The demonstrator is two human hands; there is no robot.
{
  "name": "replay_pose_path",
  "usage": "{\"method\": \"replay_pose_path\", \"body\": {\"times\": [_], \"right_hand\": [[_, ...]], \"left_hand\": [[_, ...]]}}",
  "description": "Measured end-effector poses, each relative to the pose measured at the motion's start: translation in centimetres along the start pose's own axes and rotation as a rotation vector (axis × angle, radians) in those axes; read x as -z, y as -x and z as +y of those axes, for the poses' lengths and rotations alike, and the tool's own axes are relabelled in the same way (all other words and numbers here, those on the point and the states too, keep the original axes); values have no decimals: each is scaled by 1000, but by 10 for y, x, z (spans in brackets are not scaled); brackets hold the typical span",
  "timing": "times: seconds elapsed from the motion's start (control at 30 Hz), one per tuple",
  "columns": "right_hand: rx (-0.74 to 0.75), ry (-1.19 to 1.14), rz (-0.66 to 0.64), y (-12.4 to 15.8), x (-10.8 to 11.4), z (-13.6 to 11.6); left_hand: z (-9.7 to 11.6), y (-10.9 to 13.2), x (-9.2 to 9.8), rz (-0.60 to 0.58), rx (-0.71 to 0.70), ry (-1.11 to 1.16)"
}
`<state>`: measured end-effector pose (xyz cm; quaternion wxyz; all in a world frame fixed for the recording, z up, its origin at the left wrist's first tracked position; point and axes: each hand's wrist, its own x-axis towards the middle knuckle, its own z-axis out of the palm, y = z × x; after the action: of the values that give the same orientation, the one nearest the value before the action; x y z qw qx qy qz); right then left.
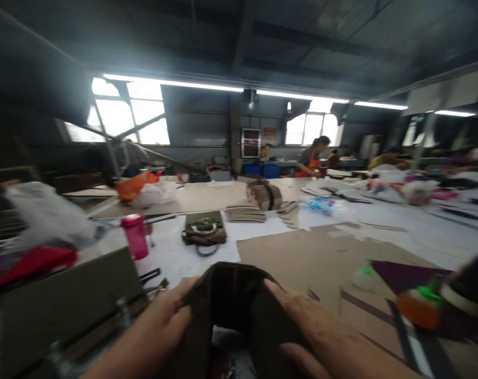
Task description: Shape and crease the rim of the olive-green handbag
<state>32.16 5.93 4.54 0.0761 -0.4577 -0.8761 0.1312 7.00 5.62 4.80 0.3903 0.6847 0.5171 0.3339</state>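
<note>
A dark brown bag body (231, 300), probably leather or faux leather, stands open at the bottom centre of the head view. My left hand (160, 326) grips its left side and my right hand (313, 329) grips its right side. Its lower part runs out of the frame, and its inside is dark. Small metal-handled tools (154, 281) lie just beyond my left hand. An olive-green panel (69, 302) lies to the left of that hand, and a tan cardboard sheet (321, 263) lies beyond my right hand.
A finished olive handbag (204, 229), a pink bottle (135, 237) and stacked cut pieces (244, 213) stand on the white-covered worktable (183, 258). A blurred dark object (469, 287) sits at the right. A co-worker (313, 158) stands at the far end.
</note>
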Motion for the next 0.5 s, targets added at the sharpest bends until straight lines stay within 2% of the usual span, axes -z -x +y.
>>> {"method": "replay_pose_path", "body": {"times": [0.13,0.3,0.5], "right_hand": [[170,93,169,-27,-12,6],[356,58,334,-63,-9,-14],[557,27,391,-106,-6,-25]], "left_hand": [[12,7,2,-5,25,109],[18,4,-7,-11,-19,199],[12,7,-1,-2,-6,105]]}}
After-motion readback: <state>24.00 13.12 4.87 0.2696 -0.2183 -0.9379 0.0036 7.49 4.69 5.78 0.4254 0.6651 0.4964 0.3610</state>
